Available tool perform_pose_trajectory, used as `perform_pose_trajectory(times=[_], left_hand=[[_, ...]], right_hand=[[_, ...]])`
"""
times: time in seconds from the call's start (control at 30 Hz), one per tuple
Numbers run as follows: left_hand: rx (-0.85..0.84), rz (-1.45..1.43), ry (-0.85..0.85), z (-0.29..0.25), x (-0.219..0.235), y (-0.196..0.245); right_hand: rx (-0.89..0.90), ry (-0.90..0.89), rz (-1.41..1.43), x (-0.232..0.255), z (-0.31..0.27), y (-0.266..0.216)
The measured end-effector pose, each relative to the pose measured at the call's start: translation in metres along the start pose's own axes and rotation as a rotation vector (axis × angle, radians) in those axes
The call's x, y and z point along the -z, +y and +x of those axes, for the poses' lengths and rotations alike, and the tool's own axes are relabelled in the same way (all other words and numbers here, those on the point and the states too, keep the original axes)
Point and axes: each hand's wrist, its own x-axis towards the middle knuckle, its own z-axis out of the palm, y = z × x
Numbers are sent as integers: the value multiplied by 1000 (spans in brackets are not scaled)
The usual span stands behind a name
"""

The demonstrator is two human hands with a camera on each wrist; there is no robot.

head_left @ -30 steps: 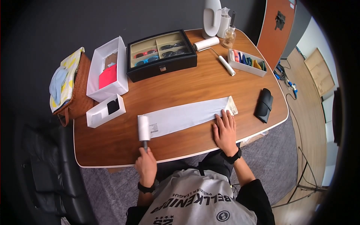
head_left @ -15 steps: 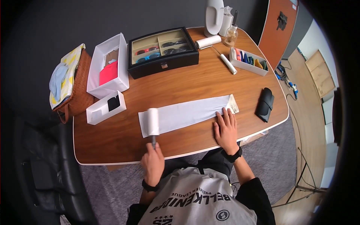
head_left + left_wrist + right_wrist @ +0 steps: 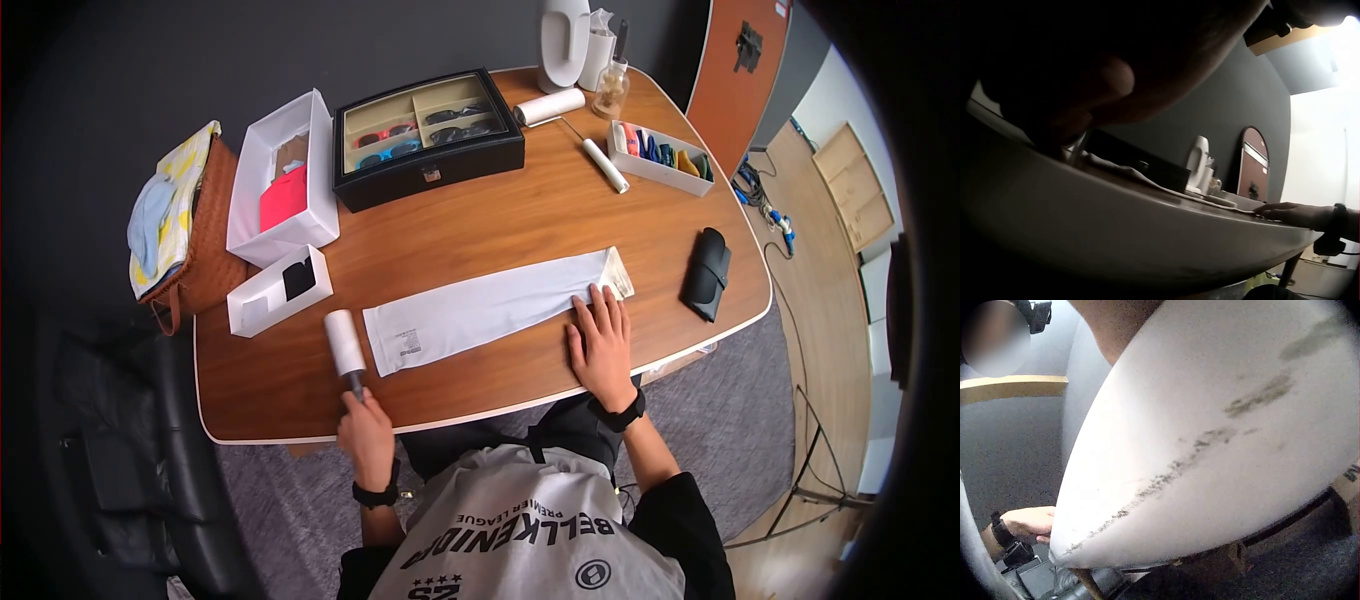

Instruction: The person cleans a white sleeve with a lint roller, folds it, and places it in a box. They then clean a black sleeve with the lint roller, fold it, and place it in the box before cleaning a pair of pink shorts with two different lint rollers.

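Observation:
My left hand (image 3: 367, 440) grips the dark handle of a lint roller (image 3: 345, 342), whose white head lies just left of a pale grey arm sleeve (image 3: 480, 308). The sleeve is spread flat across the table, small print near its left end and a cream band at its right end. My right hand (image 3: 603, 350) presses the sleeve near that band with straight fingers. In the left wrist view the left hand (image 3: 1116, 75) is dark and close, with the right hand (image 3: 1297, 215) beyond at the table. The right wrist view mostly shows the pale table edge (image 3: 1210, 456).
A black glasses display case (image 3: 430, 185) stands at the back. Left are a white bin (image 3: 285, 235), a small white box (image 3: 280, 312) and a wicker basket (image 3: 205, 230). Right are a black pouch (image 3: 706, 275), a box of rolled cloths (image 3: 660, 175) and another roller (image 3: 605, 165).
The lint roller moved right along the sleeve's left part, then back left and off its end with my left hand. My right hand has stayed on the sleeve.

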Motion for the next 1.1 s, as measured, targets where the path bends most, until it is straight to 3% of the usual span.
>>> perform_pose_trajectory(times=[0.17,0.33,0.4,0.47,0.57,0.63,0.83,0.93,1.0,1.1], left_hand=[[72,-106,73,-3,16,-5],[-101,-178,-195,-28,20,64],[-244,-122,-219,-39,3,77],[-279,-151,-262,-45,-2,84],[-264,-126,-228,-42,-3,71],[-117,-83,-203,-33,-2,48],[116,-48,56,-8,8,-37],[86,-144,125,-10,22,-37],[93,-263,109,-12,8,-34],[-69,-509,82,-23,3,3]], right_hand=[[-1,-4,-15,2,1,-2],[2,-8,-24,2,2,-1],[0,-7,-23,2,2,-2],[5,6,-21,2,1,-2],[7,4,-16,1,1,0],[9,1,-22,1,1,-1],[25,3,-33,0,0,1],[6,26,-18,0,0,0],[9,34,8,4,0,-1],[22,96,149,3,-9,-9]])
